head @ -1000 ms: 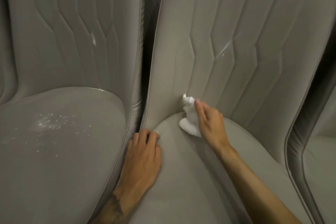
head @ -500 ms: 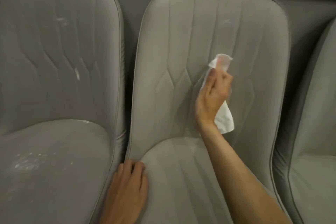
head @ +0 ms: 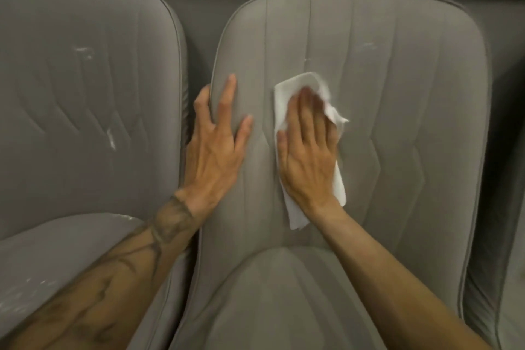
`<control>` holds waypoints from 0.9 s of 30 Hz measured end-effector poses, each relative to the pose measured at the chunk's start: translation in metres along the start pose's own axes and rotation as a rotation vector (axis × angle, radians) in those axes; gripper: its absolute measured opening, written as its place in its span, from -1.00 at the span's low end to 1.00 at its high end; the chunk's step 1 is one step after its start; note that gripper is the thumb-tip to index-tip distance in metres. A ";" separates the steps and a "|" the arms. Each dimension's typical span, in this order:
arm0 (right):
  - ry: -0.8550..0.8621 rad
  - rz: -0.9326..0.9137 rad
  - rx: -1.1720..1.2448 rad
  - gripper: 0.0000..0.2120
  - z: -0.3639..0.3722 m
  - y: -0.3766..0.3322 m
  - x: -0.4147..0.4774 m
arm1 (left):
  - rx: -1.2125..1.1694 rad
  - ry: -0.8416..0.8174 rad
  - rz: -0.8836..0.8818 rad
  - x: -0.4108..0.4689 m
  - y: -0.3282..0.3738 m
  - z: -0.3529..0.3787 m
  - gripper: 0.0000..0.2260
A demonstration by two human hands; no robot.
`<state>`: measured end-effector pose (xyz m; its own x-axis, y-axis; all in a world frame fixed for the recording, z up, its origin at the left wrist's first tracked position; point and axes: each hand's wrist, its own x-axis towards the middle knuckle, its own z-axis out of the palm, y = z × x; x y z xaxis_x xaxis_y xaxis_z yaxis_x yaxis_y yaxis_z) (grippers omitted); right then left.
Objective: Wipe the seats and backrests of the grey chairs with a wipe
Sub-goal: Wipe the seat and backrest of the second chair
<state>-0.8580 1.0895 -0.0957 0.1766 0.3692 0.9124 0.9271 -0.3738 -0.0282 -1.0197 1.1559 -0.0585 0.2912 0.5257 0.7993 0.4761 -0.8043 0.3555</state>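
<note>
Centre: grey quilted fabric chair (head: 397,128). Left: matching grey chair (head: 85,111), white-smeared. My left hand (head: 218,148) lies on the centre backrest, outer fingers hooked round its left edge. My right hand (head: 308,159), fingers straight, presses the crumpled white paper wipe (head: 285,94) against that backrest.

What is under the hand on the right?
A white wipe, pressed flat against the grey backrest by the right hand. Its edges stick out above and below the hand. The wipe's middle and the fabric beneath are covered, so marks there cannot be seen.
</note>
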 end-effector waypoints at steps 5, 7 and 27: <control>0.124 0.115 -0.162 -0.52 -0.009 0.060 0.023 | -0.071 0.049 -0.023 0.002 -0.008 0.015 -0.51; 0.186 0.272 -0.179 -0.45 -0.006 0.047 0.034 | -0.095 0.060 -0.027 0.005 -0.010 0.019 -0.52; -0.019 -0.172 -0.051 -0.55 -0.010 0.022 0.033 | -0.028 0.040 -0.035 0.004 -0.008 0.018 -0.47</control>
<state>-0.8347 1.0845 -0.0619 0.0235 0.4468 0.8943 0.9263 -0.3463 0.1487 -1.0075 1.1698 -0.0668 0.2414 0.5430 0.8043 0.4621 -0.7931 0.3968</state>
